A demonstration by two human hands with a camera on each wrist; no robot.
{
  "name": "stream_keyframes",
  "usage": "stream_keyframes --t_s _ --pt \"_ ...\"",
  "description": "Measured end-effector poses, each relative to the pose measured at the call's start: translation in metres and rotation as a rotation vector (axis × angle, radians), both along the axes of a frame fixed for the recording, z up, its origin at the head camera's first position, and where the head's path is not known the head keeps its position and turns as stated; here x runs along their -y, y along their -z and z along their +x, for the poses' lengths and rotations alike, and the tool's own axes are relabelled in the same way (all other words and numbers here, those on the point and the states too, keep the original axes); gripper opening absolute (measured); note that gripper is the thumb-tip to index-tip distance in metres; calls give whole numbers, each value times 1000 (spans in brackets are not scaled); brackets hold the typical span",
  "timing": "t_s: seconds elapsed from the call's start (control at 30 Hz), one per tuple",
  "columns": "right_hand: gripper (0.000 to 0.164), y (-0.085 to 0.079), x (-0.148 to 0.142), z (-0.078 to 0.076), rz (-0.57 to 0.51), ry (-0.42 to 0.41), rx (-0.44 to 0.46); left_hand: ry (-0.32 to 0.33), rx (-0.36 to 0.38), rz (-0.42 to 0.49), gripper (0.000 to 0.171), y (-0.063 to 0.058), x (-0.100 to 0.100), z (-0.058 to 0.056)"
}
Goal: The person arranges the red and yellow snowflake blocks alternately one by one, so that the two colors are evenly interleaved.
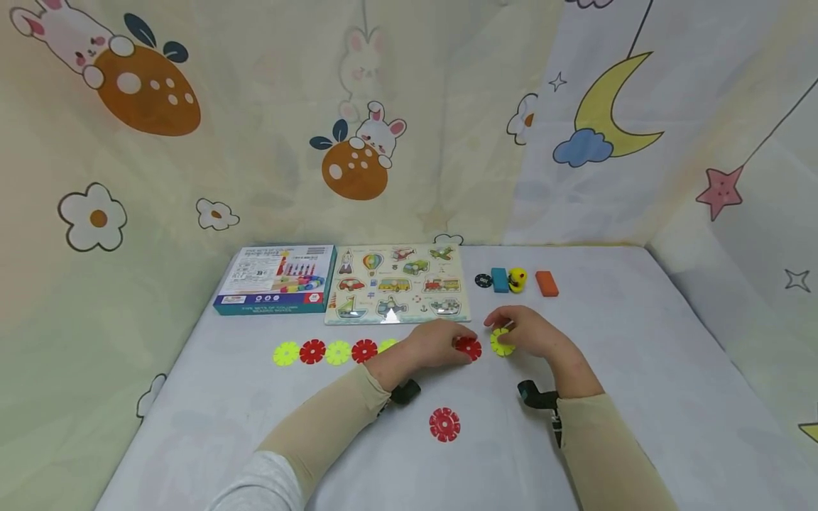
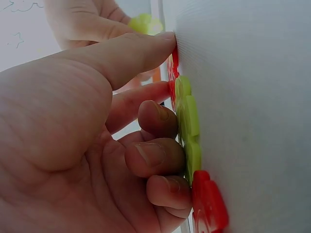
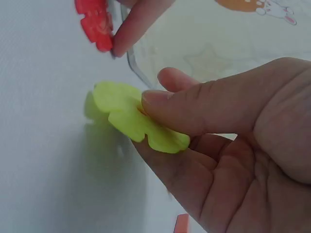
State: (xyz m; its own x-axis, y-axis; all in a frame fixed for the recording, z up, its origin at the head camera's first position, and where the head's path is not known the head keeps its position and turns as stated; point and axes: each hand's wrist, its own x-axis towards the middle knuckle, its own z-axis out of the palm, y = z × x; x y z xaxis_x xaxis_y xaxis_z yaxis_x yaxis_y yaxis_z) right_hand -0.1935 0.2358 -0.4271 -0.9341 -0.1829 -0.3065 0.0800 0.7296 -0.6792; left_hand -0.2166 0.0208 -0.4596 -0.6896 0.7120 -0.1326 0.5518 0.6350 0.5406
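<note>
My left hand (image 1: 439, 344) holds a red notched, flower-shaped plastic disc (image 1: 471, 348) against the table, thumb and index finger at its edges. In the left wrist view, the other fingers of the left hand (image 2: 73, 111) are curled and touch a yellow-green disc (image 2: 188, 121) lying flat beside it. To the right, my right hand (image 1: 533, 333) pinches another yellow-green disc (image 3: 138, 116) between thumb and fingers, tilted a little above the cloth. A row of alternating discs, with a red one (image 1: 312, 351) among them, runs left from the left hand; the forearm hides part of it.
One loose red disc (image 1: 444, 424) lies nearer me, between the forearms. Behind the row are a flat box (image 1: 275, 279) and a picture puzzle board (image 1: 397, 284). Back right stand a blue block (image 1: 500, 280), a yellow duck (image 1: 517, 279), an orange block (image 1: 547, 283) and a black disc (image 1: 483, 281).
</note>
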Motion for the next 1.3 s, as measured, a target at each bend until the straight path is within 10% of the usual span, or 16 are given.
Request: stream_keyframes --t_s 0.4,1.03,1.3 --pt "34 4 -2 0 249 -15 37 2 -14 -6 42 -4 0 2" --pt "30 7 -2 -1 143 -13 37 -1 -92 -116 50 -11 -38 7" --pt "19 -31 5 21 191 -86 26 14 -103 -80 39 -1 -47 5"
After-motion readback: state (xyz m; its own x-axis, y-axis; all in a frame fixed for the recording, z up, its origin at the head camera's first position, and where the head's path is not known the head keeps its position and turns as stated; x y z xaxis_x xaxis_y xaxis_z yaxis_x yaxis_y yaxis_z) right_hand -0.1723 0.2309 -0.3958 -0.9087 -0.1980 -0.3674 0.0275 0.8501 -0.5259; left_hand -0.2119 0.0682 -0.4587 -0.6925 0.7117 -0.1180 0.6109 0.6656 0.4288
